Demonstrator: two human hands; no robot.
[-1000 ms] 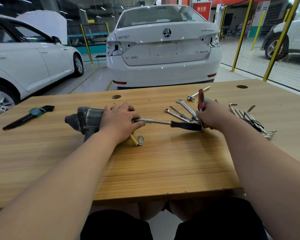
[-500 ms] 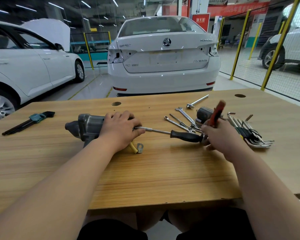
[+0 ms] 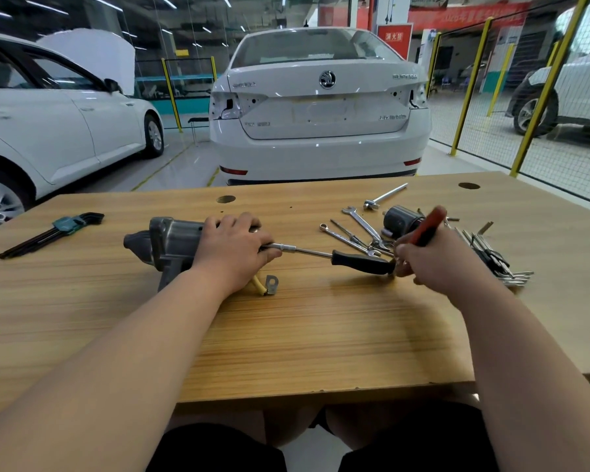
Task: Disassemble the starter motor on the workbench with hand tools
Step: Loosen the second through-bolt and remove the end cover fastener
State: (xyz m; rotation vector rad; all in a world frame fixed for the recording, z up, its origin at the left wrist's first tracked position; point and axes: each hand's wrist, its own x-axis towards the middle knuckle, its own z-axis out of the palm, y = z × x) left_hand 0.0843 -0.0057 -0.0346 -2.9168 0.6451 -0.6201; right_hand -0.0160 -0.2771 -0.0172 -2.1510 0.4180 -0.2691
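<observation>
**Hands on a starter motor**

At centre left of the frame, the left hand [image 3: 232, 248] is curling its fingers over the starter motor [image 3: 171, 243], which is lying on the workbench [image 3: 286, 335]. At centre right, the right hand [image 3: 433, 264] is grasping a red-handled tool [image 3: 428, 226].

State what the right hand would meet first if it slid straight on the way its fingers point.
Most likely the black-handled driver, lying just ahead of the right hand, which grips a red-handled tool. Hand and driver may already touch; depth is unclear.
</observation>
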